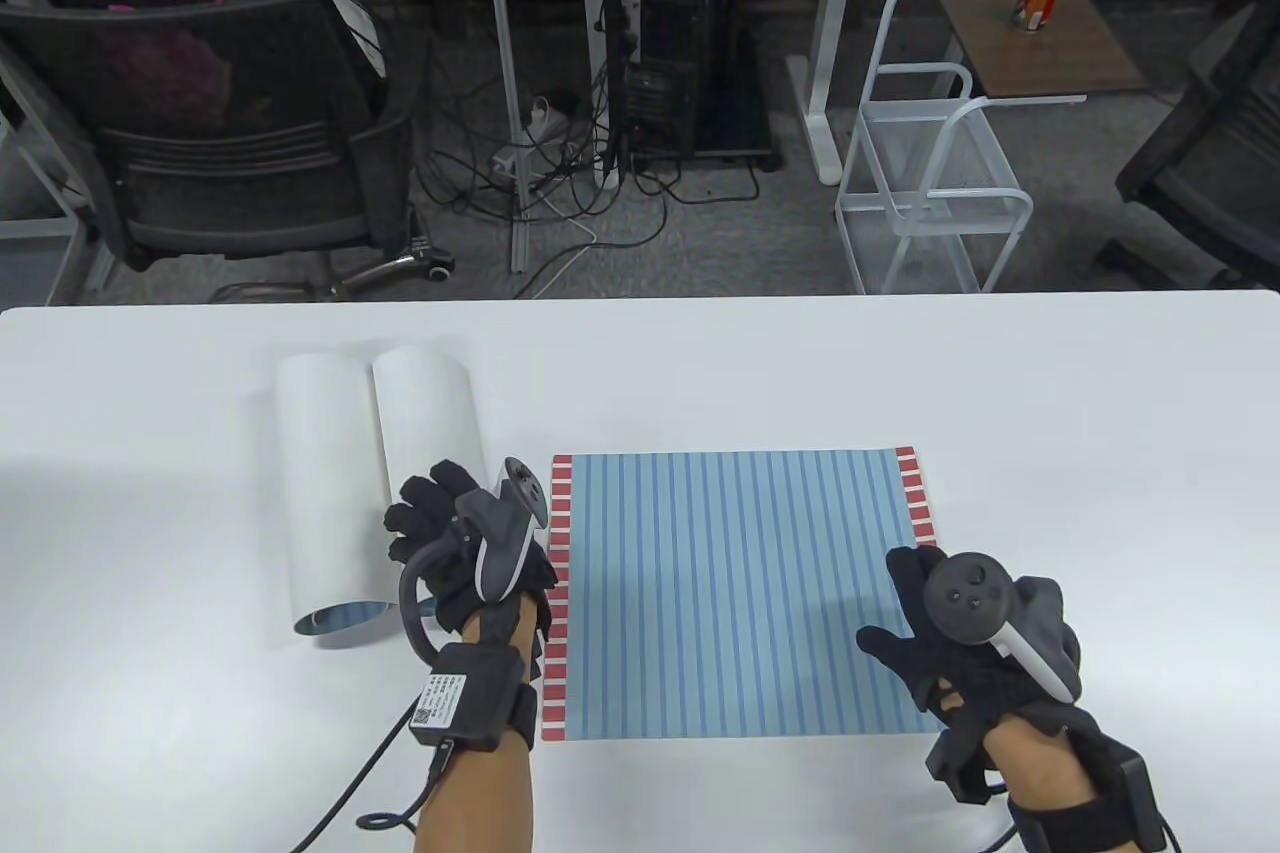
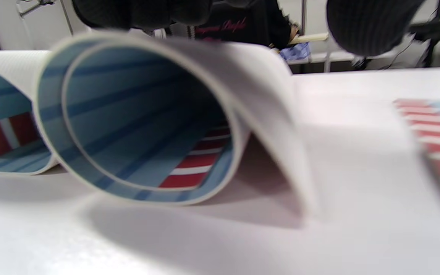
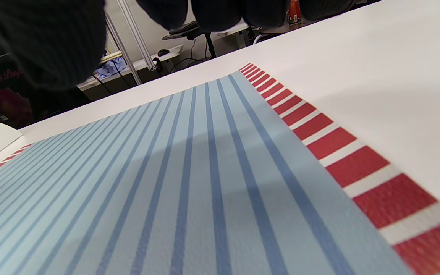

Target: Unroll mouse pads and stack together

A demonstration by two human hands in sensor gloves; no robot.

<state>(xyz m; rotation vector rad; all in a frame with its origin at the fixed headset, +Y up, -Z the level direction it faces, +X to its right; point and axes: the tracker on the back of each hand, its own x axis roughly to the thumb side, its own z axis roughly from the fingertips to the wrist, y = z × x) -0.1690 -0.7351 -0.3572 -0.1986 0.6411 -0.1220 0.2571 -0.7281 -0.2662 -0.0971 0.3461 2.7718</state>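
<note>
Near ends of both rolled mouse pads partly hidden in the table view: right rolled pad [image 1: 425, 453] covered at its near end by the left hand [image 1: 470, 543], left rolled pad [image 1: 320, 503] showing only a sliver of its blue lining at the near mouth. Fingertips [image 2: 369, 23] cut off at the top edge of the left wrist view, blurred. Contact of the left hand with the right roll hard to make out; fingers spread over its near end, thumb side toward the flat striped mouse pad [image 1: 735, 593], grip not discernible. Loose outer flap of that roll [image 2: 273, 126] lifted off the table [image 1: 1100, 413]. Right hand [image 1: 960, 633] lying open, fingers spread, resting on the near right corner of the flat pad, holding nothing. Flat pad unrolled at table centre, red-and-white bars [image 3: 330, 141] along both short edges. Rolls side by side, touching, left of it.
</note>
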